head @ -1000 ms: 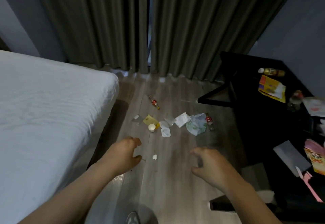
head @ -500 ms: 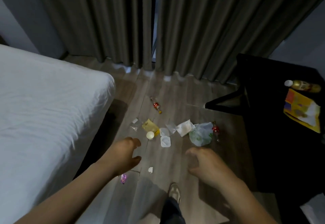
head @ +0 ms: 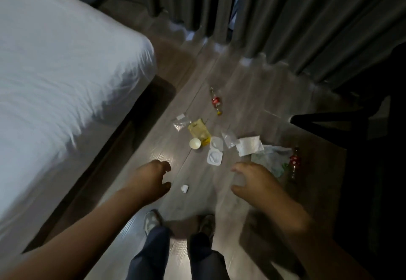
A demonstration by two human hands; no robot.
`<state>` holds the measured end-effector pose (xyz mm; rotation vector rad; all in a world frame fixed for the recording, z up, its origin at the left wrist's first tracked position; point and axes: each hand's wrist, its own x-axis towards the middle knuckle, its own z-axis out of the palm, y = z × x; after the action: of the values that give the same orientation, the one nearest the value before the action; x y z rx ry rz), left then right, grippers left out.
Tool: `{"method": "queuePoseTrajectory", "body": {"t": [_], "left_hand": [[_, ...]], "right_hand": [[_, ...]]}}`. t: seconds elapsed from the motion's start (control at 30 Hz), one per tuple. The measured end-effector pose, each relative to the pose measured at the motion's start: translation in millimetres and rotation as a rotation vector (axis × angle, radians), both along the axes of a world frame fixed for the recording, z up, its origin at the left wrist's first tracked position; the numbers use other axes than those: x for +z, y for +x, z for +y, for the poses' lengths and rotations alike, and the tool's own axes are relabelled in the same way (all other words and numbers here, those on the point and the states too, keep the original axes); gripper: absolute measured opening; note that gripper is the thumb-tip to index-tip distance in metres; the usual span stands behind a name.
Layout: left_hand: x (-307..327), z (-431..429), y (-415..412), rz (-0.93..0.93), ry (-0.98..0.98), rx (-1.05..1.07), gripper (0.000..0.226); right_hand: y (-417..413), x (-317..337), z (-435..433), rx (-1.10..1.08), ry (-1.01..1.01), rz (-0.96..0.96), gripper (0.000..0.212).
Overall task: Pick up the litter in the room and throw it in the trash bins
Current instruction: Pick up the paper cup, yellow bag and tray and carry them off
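Observation:
Litter lies scattered on the wooden floor ahead of me: a yellow wrapper (head: 198,130), a small white cup (head: 195,143), two white plastic lids (head: 214,157), a white paper (head: 249,145), a crumpled greenish bag (head: 271,161), clear plastic bits (head: 181,123), a tiny white scrap (head: 184,188) and two small bottles with red labels (head: 216,101) (head: 294,161). My left hand (head: 150,180) hovers above the floor, fingers loosely curled, empty, just left of the white scrap. My right hand (head: 257,183) hovers empty too, near the greenish bag. No trash bin is in view.
A bed with a white sheet (head: 61,77) fills the left. Grey curtains (head: 285,15) hang at the back. Dark furniture (head: 373,125) stands at the right. My two shoes (head: 151,222) are on the floor below my hands.
I have stepped closer to the litter and the view tilted down; my legs and shoes came into sight. The desk items at the right left the view. Both hands stay empty.

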<state>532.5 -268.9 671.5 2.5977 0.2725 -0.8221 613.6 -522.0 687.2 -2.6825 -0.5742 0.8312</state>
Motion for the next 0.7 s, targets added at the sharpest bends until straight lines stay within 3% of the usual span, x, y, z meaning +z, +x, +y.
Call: {"method": "queuePoseTrajectory", "body": {"t": [0.2,0.43,0.57,0.7], "left_hand": [[-110.0,29.0,-3.0,0.042,-0.006,0.066,0.042],[-284.4,69.2,-26.0,0.058,-0.013,0.098,0.04],[-394.8,88.4,-34.4,0.058,0.002,0.072,0.04],[-505.7,110.7,-41.0,0.044,0.042,0.084,0.043]], "right_hand": [[8.1,-106.6,29.3,0.005,0.069,0.017,0.047],[-5.2,-264.5,68.9,0.068,0.096,0.055,0.044],[-15.0,-373.7,82.9,0.195,0.198,0.01,0.039],[-2.4,-491.8,102.9,0.261,0.15,0.053,0.051]]}}
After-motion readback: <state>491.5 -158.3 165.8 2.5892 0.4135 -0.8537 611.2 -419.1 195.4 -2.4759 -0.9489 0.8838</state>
